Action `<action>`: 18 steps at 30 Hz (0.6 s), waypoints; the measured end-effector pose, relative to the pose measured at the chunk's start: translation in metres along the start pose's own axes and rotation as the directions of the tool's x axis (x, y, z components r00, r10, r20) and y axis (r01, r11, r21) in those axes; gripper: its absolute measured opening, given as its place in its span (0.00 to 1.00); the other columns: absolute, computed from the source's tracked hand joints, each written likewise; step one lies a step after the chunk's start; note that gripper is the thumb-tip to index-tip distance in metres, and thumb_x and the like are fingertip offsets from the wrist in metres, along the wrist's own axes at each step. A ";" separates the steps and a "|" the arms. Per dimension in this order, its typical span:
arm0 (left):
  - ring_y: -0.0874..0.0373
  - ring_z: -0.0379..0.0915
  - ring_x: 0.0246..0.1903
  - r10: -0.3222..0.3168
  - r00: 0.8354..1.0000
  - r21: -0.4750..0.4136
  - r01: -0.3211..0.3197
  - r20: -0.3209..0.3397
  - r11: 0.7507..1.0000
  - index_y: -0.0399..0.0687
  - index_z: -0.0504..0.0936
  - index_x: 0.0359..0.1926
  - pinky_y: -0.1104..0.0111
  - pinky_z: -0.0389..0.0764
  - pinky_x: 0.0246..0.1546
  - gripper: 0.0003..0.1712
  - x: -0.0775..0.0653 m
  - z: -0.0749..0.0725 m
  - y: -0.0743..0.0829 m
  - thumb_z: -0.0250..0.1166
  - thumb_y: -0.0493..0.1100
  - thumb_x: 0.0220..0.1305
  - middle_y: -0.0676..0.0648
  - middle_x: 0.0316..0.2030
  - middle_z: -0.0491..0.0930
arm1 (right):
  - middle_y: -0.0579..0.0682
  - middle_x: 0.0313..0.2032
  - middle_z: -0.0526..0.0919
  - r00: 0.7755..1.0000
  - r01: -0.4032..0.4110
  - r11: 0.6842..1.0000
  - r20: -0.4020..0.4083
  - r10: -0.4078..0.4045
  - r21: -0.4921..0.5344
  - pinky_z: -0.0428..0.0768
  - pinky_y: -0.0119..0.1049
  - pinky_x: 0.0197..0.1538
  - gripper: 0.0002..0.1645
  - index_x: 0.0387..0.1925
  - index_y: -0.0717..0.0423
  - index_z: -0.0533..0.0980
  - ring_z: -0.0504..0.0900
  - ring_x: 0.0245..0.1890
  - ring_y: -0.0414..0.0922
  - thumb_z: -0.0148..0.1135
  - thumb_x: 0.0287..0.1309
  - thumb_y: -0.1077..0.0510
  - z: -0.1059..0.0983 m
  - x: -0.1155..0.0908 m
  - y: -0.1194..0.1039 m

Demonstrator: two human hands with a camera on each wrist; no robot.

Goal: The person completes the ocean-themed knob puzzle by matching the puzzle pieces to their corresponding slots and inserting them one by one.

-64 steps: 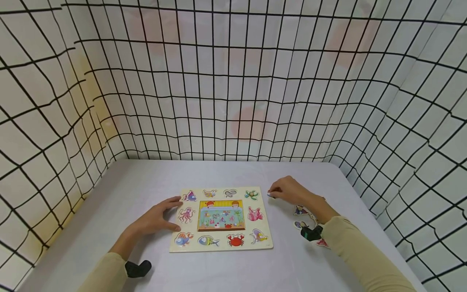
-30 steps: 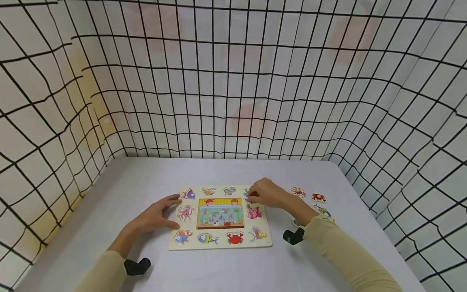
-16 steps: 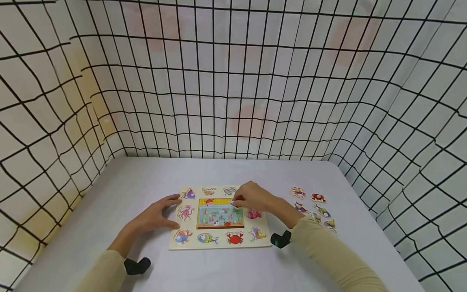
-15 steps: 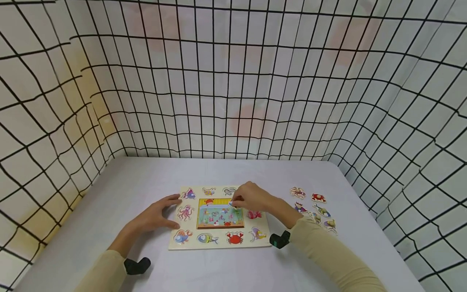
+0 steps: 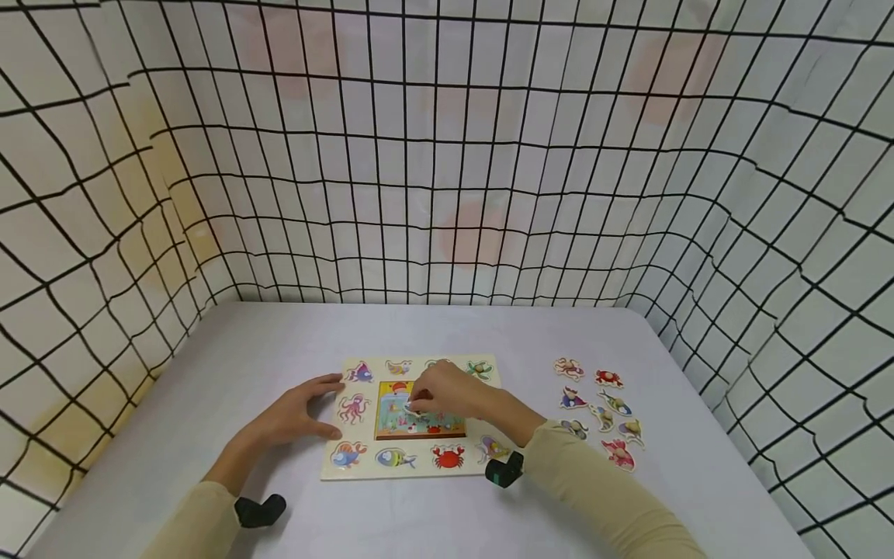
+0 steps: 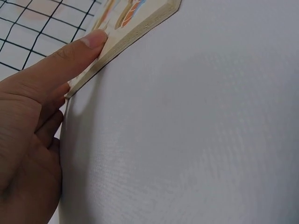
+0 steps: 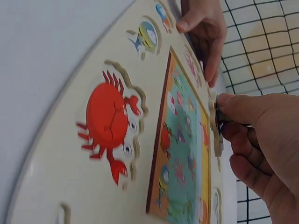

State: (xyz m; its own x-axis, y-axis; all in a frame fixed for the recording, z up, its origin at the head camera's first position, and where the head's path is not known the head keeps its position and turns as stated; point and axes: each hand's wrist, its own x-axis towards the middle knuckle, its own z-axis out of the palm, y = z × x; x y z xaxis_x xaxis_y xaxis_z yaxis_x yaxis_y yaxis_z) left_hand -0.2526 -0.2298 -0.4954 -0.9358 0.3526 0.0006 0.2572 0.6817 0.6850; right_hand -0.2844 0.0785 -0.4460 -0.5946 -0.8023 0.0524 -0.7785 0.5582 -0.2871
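Note:
A wooden puzzle board (image 5: pixel 423 468) with sea-animal recesses and an aquarium picture (image 5: pixel 391 423) lies on the table. My left hand (image 5: pixel 289 411) rests at its left edge; in the left wrist view the thumb (image 6: pixel 70 58) lies on the board's rim (image 6: pixel 126 42). Over the aquarium picture, my right hand (image 5: pixel 450 388) pinches a small puzzle piece (image 5: pixel 410 407). The right wrist view shows that piece (image 7: pixel 216 128) edge-on between thumb and fingers, its printed face not readable. My right hand hides part of the board's top row and right side in the head view.
Several loose pieces lie right of the board, among them an octopus (image 5: pixel 568 368), a red crab (image 5: pixel 609 378) and a pink-red piece (image 5: pixel 619 454). Black netting (image 5: pixel 433 163) over white walls encloses the table's back and sides. A black wrist device (image 5: pixel 261 512) sits by the left sleeve.
My right hand has carried the piece leftward from beside the board, past the turtle recess, to above the aquarium picture. More loose pieces are now uncovered at right. My left hand has stayed put.

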 end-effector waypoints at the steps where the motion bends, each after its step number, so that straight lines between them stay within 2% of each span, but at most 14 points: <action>1: 0.43 0.47 0.67 -0.002 1.000 0.008 0.002 -0.003 1.000 0.53 0.71 0.62 0.42 0.50 0.61 0.53 0.000 0.000 0.000 0.76 0.65 0.31 0.49 0.66 0.60 | 0.29 0.25 0.77 1.000 0.011 1.000 -0.001 -0.011 -0.007 0.70 0.28 0.39 0.09 0.33 0.44 0.84 0.70 0.24 0.30 0.63 0.57 0.46 0.001 0.002 -0.002; 3: 0.43 0.48 0.66 -0.011 1.000 0.021 0.011 -0.009 1.000 0.53 0.70 0.62 0.43 0.51 0.61 0.54 0.000 0.000 0.001 0.76 0.66 0.30 0.48 0.66 0.60 | 0.28 0.24 0.77 0.999 0.035 0.999 -0.006 -0.036 -0.016 0.69 0.28 0.40 0.09 0.32 0.43 0.84 0.70 0.23 0.28 0.62 0.57 0.46 0.004 0.006 -0.007; 9: 0.42 0.50 0.65 -0.015 1.000 0.038 0.016 -0.023 0.999 0.51 0.70 0.63 0.42 0.52 0.61 0.56 0.001 0.000 0.001 0.76 0.66 0.30 0.47 0.65 0.62 | 0.29 0.23 0.76 0.995 0.096 0.994 0.000 -0.096 0.048 0.71 0.20 0.27 0.08 0.31 0.45 0.84 0.71 0.21 0.26 0.62 0.58 0.48 0.008 0.017 -0.021; 18: 0.43 0.49 0.66 -0.009 1.000 0.011 0.009 -0.001 1.000 0.50 0.69 0.63 0.43 0.51 0.61 0.54 -0.001 -0.005 0.006 0.76 0.64 0.32 0.47 0.65 0.61 | 0.29 0.26 0.77 0.992 0.116 0.989 0.036 -0.119 0.094 0.71 0.17 0.30 0.09 0.33 0.44 0.84 0.72 0.25 0.25 0.61 0.59 0.48 0.008 0.032 -0.043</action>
State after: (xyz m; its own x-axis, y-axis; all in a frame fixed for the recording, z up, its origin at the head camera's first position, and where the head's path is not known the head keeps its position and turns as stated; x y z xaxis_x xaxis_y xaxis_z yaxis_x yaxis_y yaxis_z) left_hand -0.2517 -0.2292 -0.4879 -0.9383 0.3458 -0.0047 0.2516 0.6918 0.6769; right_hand -0.2684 0.0274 -0.4402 -0.4900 -0.8702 0.0522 -0.8196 0.4395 -0.3676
